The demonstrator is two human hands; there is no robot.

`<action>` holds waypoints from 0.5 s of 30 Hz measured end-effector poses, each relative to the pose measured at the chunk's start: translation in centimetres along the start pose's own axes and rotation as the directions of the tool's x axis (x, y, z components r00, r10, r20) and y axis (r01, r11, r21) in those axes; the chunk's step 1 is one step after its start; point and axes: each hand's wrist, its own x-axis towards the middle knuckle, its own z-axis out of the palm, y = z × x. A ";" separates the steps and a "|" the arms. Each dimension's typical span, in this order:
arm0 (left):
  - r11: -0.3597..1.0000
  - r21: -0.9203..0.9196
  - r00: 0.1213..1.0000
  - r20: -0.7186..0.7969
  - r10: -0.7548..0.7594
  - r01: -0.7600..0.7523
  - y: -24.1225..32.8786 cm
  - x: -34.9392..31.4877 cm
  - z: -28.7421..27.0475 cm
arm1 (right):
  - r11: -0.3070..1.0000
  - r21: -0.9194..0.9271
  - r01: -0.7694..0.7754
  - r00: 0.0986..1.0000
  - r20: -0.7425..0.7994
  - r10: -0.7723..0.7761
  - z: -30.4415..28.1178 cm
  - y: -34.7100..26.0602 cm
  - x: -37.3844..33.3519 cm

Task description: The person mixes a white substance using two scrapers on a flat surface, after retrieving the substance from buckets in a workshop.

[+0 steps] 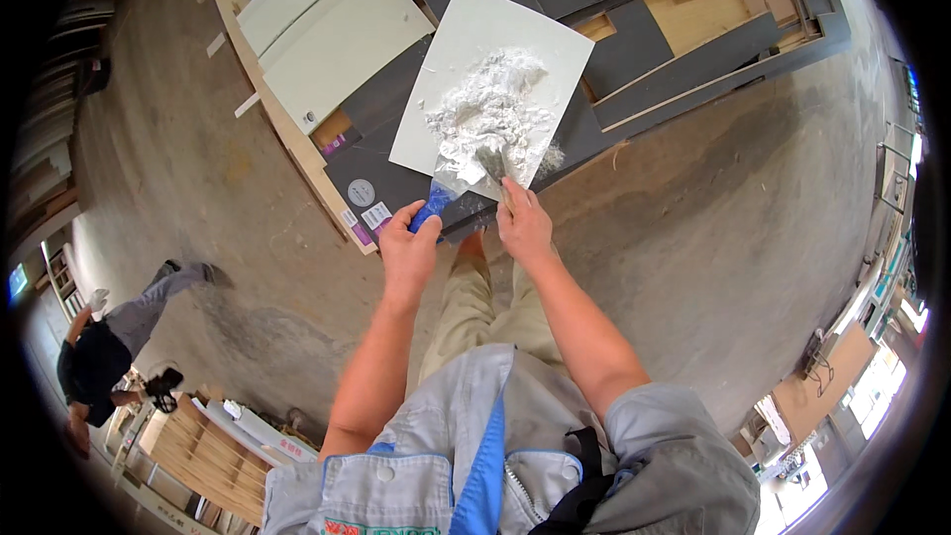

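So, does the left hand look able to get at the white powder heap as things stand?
Probably yes: the left hand holds a blue-handled scraper, its blade at the near edge of the powder heap, whose left side looks unobstructed. Only the grey tool in the right hand crowds the near middle.

Left of the left fingers [404, 215], a round grey label [361, 192] and a white barcode label [375, 216] mark a dark board [396, 186]. Below the fingers, red-and-green lettering [381, 529] crosses the grey jacket [396, 436]; red characters [294, 449] stand on a white panel [260, 433].

Powder [495, 104] on board [466, 30], board on panels [384, 166]
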 end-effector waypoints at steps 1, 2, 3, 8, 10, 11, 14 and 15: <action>0.999 -0.029 1.000 0.010 -0.021 0.022 -0.1 -0.3 0.0 | 1.000 0.016 0.005 0.999 -0.036 -0.004 -0.4 -0.3 -0.5; 0.997 -0.058 0.999 0.021 -0.043 0.044 -0.2 -0.7 -0.1 | 0.999 0.031 0.010 0.997 -0.072 -0.008 -0.8 -0.6 -0.8; 0.994 -0.087 0.997 0.033 -0.063 0.066 -0.3 -1.0 -0.2 | 0.975 0.222 -0.028 0.998 -0.053 0.041 -0.9 -1.0 -0.9; 0.835 -0.427 0.938 0.149 -0.312 0.346 0.4 -2.1 -1.5 | 0.298 0.796 -0.526 0.835 0.418 0.358 -3.5 -0.8 0.1; 0.693 -0.532 0.872 0.238 -0.428 0.486 1.7 -2.7 -1.9 | 0.171 0.806 -0.567 0.797 0.485 0.359 -4.4 -0.5 0.7; 0.595 -0.580 0.825 0.292 -0.485 0.555 2.4 -3.2 -1.8 | 0.105 0.803 -0.587 0.776 0.520 0.357 -4.9 -0.8 0.9; 0.384 -0.625 0.713 0.441 -0.545 0.679 2.2 -4.4 -0.9 | -0.046 0.802 -0.595 0.752 0.577 0.319 -4.4 -2.2 0.6; 0.330 -0.624 0.682 0.486 -0.546 0.708 2.0 -4.8 -0.5 | -0.055 0.813 -0.579 0.760 0.563 0.324 -4.1 -2.5 0.6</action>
